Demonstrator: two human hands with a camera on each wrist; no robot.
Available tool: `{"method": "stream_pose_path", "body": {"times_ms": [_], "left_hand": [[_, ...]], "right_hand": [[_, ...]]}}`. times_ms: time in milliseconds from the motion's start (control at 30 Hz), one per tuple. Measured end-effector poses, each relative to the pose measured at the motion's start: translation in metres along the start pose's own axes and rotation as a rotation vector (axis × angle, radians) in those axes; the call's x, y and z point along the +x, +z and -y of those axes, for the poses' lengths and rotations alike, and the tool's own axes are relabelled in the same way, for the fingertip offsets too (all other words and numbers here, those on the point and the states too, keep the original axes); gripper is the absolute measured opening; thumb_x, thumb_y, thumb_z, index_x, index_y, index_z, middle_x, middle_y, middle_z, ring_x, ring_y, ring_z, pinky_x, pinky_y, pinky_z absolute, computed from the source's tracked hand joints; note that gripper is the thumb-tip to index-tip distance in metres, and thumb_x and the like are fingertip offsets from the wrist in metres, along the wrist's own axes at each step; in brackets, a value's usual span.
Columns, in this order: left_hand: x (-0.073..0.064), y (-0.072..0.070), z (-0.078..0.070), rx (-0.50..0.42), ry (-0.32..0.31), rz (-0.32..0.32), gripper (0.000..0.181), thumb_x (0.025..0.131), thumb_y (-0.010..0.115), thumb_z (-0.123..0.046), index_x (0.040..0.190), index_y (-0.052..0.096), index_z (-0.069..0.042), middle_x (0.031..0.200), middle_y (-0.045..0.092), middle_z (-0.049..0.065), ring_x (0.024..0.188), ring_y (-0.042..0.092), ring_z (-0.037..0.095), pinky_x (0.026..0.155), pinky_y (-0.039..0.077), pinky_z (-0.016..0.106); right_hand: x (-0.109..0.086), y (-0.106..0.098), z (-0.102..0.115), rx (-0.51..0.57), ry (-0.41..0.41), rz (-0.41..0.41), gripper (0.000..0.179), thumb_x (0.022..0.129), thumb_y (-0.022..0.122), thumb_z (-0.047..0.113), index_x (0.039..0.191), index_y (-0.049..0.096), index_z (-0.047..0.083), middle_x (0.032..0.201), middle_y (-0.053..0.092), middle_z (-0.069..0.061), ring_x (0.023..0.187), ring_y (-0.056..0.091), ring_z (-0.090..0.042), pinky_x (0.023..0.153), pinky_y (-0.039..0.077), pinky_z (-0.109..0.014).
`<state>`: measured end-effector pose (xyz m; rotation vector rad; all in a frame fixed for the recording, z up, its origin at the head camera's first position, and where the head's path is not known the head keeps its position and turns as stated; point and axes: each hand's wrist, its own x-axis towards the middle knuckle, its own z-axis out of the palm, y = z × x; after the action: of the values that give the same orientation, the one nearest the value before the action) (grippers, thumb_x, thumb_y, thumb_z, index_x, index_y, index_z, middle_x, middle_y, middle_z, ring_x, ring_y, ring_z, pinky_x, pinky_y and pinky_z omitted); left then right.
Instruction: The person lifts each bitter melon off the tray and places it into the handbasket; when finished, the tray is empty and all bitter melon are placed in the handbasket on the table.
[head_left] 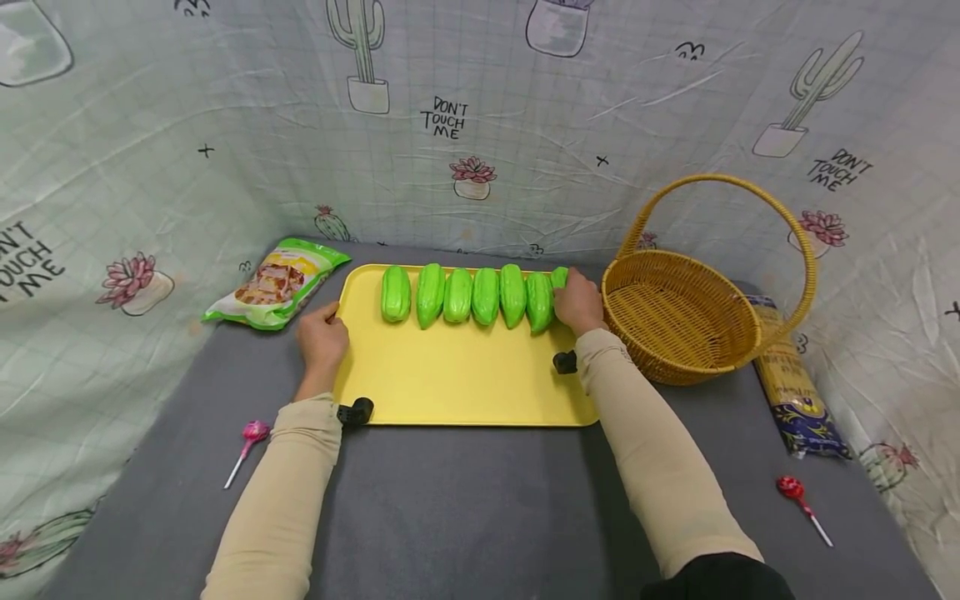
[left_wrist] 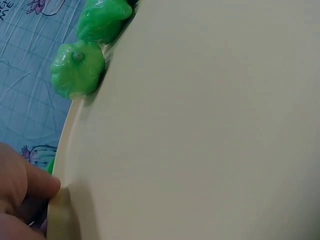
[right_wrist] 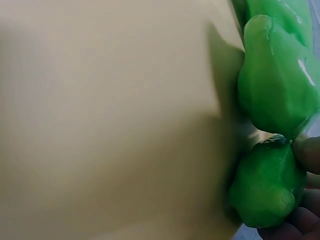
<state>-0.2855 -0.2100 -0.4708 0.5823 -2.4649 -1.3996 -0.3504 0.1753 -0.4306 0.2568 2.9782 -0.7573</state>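
A yellow tray [head_left: 450, 375] lies on the grey cloth, with a row of several glossy green ridged fruits [head_left: 457, 296] along its far side. My left hand [head_left: 324, 340] grips the tray's left rim, thumb on the edge in the left wrist view. At the right end of the row, my right hand [head_left: 581, 304] holds the last green fruit [right_wrist: 265, 195] between thumb and fingers; in the head view the hand covers much of it. Its neighbour, another green fruit [right_wrist: 280, 80], sits close beside it.
Right of the tray stands a wicker basket [head_left: 675, 367] with a tall handle, close to my right hand. A yellow and blue packet [head_left: 795, 383] lies beyond it. A snack bag [head_left: 273, 283] is at back left. A pink lollipop [head_left: 256, 431] and red lollipop [head_left: 791, 487] flank my arms.
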Motion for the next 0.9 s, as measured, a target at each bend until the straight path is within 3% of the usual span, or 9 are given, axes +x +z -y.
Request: {"method": "stream_pose_path", "body": {"times_ms": [200,433,900], "left_hand": [[0.002,0.002,0.004,0.013,0.011,-0.007,0.042,0.104,0.043,-0.002,0.142,0.059,-0.004,0.144,0.061,0.019,0.136,0.054,0.037,0.112,0.047,0.049],[0.002,0.001,0.004,-0.002,0.021,-0.014,0.042,0.104,0.042,-0.002,0.142,0.060,-0.004,0.142,0.062,0.020,0.134,0.055,0.038,0.112,0.047,0.050],[0.002,0.002,0.005,-0.013,0.019,-0.023,0.041,0.104,0.042,-0.002,0.140,0.061,-0.003,0.142,0.062,0.020,0.136,0.054,0.038,0.112,0.047,0.049]], "right_hand": [[-0.004,0.000,0.000,0.024,0.023,-0.003,0.062,0.110,0.044,0.025,0.164,0.021,0.007,0.157,0.044,-0.025,0.139,0.048,-0.045,0.113,0.044,-0.056],[-0.008,-0.002,0.002,0.056,-0.057,-0.078,0.061,0.109,0.046,0.023,0.163,0.023,0.003,0.158,0.041,-0.026,0.136,0.050,-0.048,0.111,0.045,-0.058],[-0.013,-0.009,-0.001,0.146,-0.152,-0.161,0.060,0.108,0.051,0.023,0.161,0.031,0.005,0.148,0.053,-0.028,0.122,0.060,-0.047,0.111,0.046,-0.056]]}}
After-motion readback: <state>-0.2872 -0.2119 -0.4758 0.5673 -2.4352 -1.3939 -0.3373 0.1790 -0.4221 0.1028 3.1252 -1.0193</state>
